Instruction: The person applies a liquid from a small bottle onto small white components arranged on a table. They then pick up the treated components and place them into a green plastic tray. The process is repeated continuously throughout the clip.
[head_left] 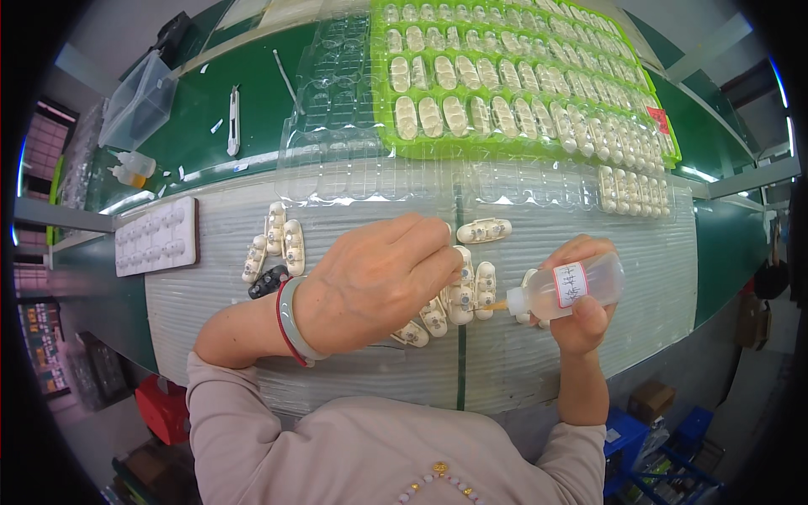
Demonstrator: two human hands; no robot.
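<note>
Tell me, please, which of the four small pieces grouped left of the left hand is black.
It is the black piece, the lowest of that group in the picture, beside the left hand; the other three pieces are cream-white.

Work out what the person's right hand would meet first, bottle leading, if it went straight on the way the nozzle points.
The right hand would probably push the nozzle of its bottle into the white piece at the tip; depth is unclear, so they may or may not be touching.

bare mat (656, 286) at right, cream pieces (460, 290) crowding the middle, green tray (382, 109) beyond
</note>
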